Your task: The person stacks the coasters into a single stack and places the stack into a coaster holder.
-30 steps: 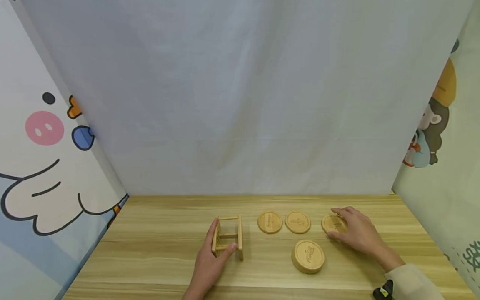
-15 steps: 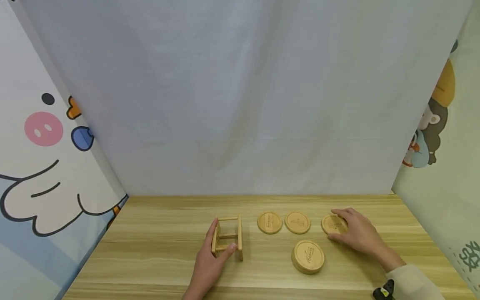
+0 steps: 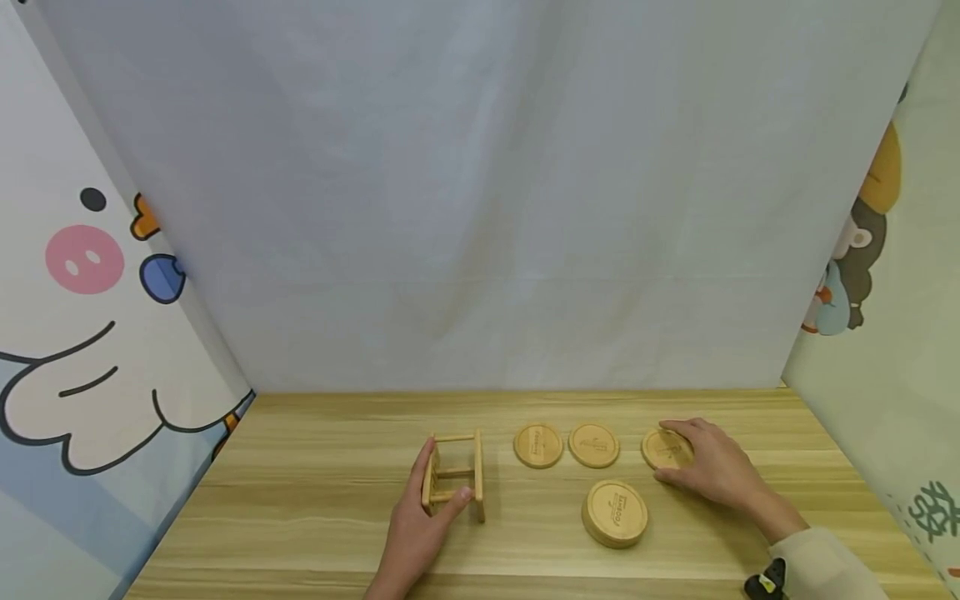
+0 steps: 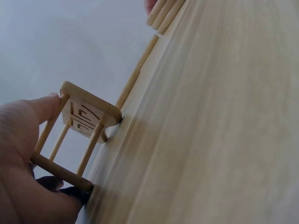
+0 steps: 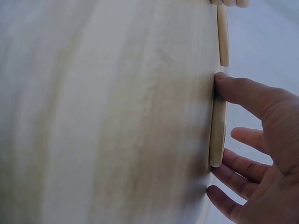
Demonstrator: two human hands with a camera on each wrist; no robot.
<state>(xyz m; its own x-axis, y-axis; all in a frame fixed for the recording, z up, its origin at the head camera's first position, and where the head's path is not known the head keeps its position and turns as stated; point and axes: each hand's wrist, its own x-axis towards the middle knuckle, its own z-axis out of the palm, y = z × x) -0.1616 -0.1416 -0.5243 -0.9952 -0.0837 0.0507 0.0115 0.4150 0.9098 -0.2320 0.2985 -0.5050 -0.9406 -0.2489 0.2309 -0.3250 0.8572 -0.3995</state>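
Note:
My left hand [image 3: 420, 525] grips a small wooden coaster holder [image 3: 478, 479] on the table, its thumb and fingers on opposite side panels. In the left wrist view, thin round bars join the holder's two panels, and the far panel [image 4: 91, 112] has cut-out slots. Over on the right, my right hand [image 3: 716, 468] holds a round wooden coaster [image 3: 663, 450] by its edge between thumb and fingers. That coaster [image 5: 218, 133] lies flat on the table, seen edge-on in the right wrist view. Part of it is hidden under the hand.
Two more coasters, one left [image 3: 537, 446] and one right [image 3: 593, 446], lie flat between the hands. Nearer the front is a stack of coasters [image 3: 615, 512]. A pale curtain [image 3: 487, 250] hangs behind the wooden table [image 3: 315, 500], with cartoon-printed panels at both sides.

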